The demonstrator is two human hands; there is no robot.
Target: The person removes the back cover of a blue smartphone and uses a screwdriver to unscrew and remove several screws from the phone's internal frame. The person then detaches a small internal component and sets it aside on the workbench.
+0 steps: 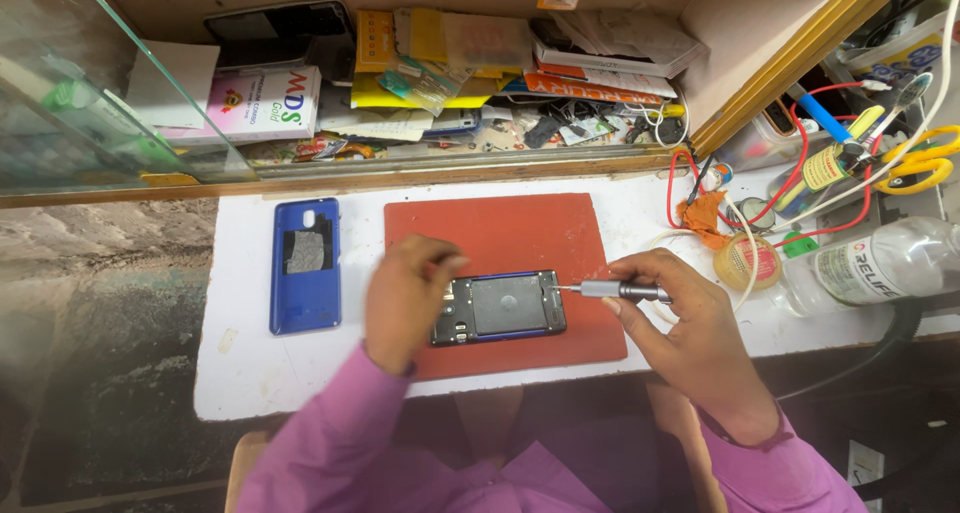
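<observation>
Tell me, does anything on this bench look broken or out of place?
The phone on the red mat lies with its back off, insides bare. Its blue back cover sits apart on the white table. The shelf behind is a jumble of papers.

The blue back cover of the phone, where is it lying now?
In the head view, the blue back cover lies flat on the white table, left of the red mat and apart from the left hand.
</observation>
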